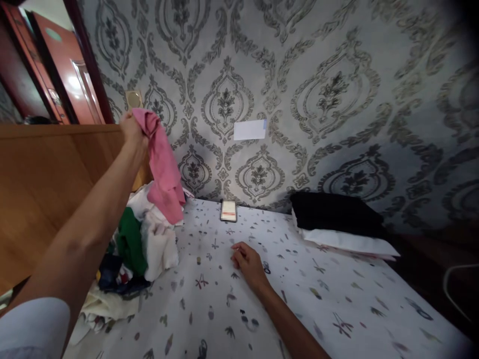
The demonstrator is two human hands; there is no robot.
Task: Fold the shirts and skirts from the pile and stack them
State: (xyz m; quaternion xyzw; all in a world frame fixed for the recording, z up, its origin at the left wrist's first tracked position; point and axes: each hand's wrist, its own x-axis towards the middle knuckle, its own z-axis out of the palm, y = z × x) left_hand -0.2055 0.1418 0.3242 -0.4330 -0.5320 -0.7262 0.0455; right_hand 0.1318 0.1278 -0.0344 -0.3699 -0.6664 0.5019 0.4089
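My left hand (133, 130) is closed on one end of a pink cloth garment (163, 167), raised at the far left near the wall. The garment hangs down in folds, and its lower end reaches a heap of crumpled clothes (159, 244). White, green and dark blue pieces show in that heap, among them a green garment (130, 242). Over the middle of the patterned white bedsheet (209, 319) is my right hand (247, 263), its fingers loosely bent with small gaps between them. Nothing shows in it.
A stack of folded clothes, black one (337, 214) over white, lies on the right by the wall. A small pale square card or box (228, 211) is at the bed's back edge. A wooden board (56, 184) borders the left side. A white paper (249, 130) is on the wall.
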